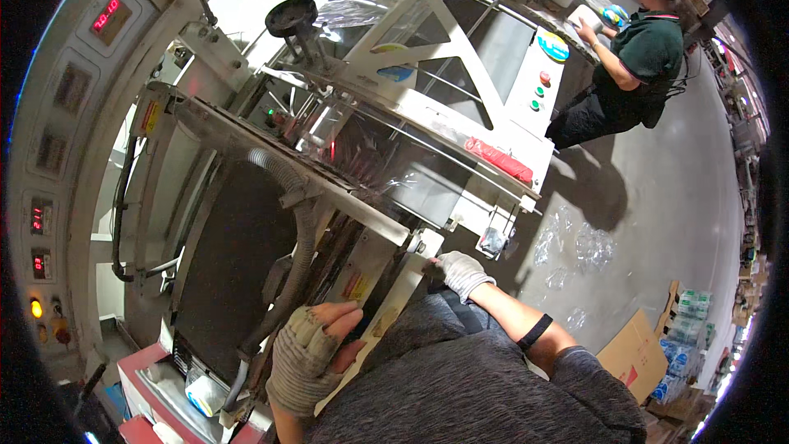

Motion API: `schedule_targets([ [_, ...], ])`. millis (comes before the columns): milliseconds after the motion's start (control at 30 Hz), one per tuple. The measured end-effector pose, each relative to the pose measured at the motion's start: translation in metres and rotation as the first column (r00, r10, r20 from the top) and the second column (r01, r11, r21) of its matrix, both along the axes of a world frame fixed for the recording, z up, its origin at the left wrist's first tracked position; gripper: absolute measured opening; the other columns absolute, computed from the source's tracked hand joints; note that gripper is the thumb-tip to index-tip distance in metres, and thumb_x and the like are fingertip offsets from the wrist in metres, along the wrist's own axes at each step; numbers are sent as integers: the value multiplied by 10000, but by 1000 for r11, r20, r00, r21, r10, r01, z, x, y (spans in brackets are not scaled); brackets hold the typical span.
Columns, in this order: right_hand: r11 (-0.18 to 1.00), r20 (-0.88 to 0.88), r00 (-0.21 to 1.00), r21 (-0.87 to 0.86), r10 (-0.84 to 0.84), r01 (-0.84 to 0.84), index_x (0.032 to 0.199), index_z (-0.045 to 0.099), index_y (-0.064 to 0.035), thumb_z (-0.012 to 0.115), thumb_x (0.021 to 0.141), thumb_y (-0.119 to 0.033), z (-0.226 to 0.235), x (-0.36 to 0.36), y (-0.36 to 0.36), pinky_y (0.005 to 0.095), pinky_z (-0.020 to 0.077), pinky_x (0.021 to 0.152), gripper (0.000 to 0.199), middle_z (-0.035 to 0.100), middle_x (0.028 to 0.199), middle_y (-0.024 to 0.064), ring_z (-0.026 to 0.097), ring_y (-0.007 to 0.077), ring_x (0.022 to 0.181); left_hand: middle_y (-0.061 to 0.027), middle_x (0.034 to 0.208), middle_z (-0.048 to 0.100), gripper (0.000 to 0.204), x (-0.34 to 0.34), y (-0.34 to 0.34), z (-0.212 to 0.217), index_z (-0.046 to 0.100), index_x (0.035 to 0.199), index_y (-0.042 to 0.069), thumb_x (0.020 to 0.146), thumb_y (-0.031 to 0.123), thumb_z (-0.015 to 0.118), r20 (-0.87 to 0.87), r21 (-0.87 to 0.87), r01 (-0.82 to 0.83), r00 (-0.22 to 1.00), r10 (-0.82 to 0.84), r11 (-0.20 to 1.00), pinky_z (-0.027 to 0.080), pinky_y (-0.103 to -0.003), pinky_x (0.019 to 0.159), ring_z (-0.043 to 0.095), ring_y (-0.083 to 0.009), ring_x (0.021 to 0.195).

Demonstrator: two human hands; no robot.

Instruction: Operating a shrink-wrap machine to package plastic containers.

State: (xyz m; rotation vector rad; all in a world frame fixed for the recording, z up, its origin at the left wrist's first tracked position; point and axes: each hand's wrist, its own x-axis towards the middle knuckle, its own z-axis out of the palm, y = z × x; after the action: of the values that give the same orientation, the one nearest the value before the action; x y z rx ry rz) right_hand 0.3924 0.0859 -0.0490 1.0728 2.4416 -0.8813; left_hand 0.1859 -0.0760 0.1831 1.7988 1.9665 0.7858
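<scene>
My left hand (311, 355), in a grey knitted glove with bare fingertips, is at the lower middle beside the machine's front rail (394, 300). Its fingers stretch out, the thumb stands apart, and nothing shows in it. My right hand (464, 274), gloved alike, is at the rail's far end, its fingers curled at a small dark part that I cannot make out. Past the rail, a wrapping machine (485, 86) with a white frame carries clear plastic film (370, 148). A ribbed grey hose (304, 226) runs down left of my hands to the dark belt (234, 255).
A control panel (37, 164) with red displays lines the left. A black hand crank (292, 12) and a red bundle (499, 160) are on the machine. A co-worker (633, 66) stands far right, holding a white roll. Plastic scraps (593, 247) and cardboard (633, 353) lie at right.
</scene>
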Motion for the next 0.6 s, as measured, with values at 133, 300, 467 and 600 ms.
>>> schedule_targets([
  [133,1000,58,998,-18,-1,2,911,634,-77,361,904,-368,-1,-1,0,422,471,678,398,615,809,166,602,313,784,-73,1015,592,415,-1,1,-3,560,1020,92,628,98,694,4,8,11,1000,-11,1000,456,-362,736,569,-263,885],
  [300,998,-13,998,-37,-57,56,873,637,-50,362,894,-417,-14,3,-3,426,464,692,459,616,817,185,600,325,798,-76,1017,589,415,-3,3,-4,560,1005,95,607,86,678,8,7,11,1000,-11,1000,457,-366,713,564,-278,873],
  [467,996,57,995,-33,-77,79,845,636,-32,353,880,-480,-26,4,-2,427,465,697,532,615,819,195,599,333,799,-68,1017,592,403,-2,6,-3,563,999,96,613,90,679,28,-2,-16,999,16,1000,458,-366,717,565,-277,878],
  [600,997,22,998,-55,-60,61,859,640,-48,351,881,-474,-28,6,0,431,471,673,515,617,798,186,602,332,790,-63,1020,593,397,-4,5,-5,564,997,101,618,98,682,15,-15,-17,1000,17,1000,459,-365,716,566,-277,878],
])
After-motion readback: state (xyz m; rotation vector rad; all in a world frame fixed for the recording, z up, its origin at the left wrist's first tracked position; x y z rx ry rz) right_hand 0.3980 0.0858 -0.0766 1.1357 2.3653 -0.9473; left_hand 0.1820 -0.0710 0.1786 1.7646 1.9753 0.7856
